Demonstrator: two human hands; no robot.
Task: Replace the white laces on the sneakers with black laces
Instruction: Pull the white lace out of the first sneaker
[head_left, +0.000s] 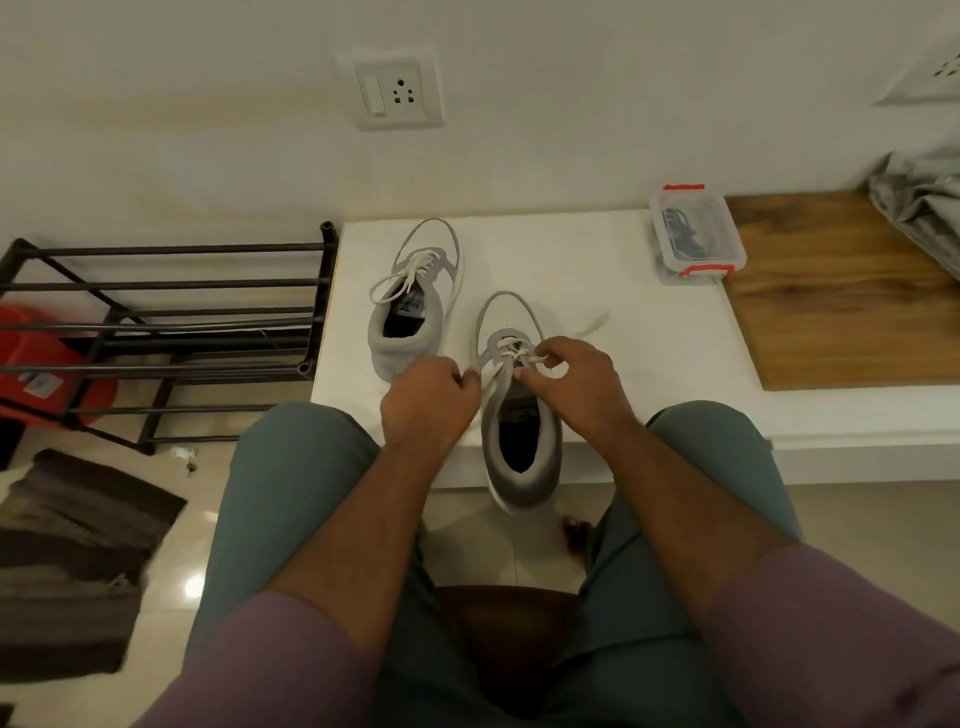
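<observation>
I see left hand (427, 400) and right hand (574, 382) fingers pinching white lace (511, 354) on near sneaker (519, 405), on bench (649, 332).

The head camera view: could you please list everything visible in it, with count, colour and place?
sneakers: two, grey and white; near sneaker at ledge edge, far sneaker behind-left
white laces: in both sneakers
white ledge: one, centre
plastic box: one, clear, red clips, dark laces inside, ledge back right
wooden board: one, brown, right
shoe rack: one, black, left
wall socket: one, white
mat: one, brown, floor left
left hand, right hand: pinching near sneaker's lace
</observation>
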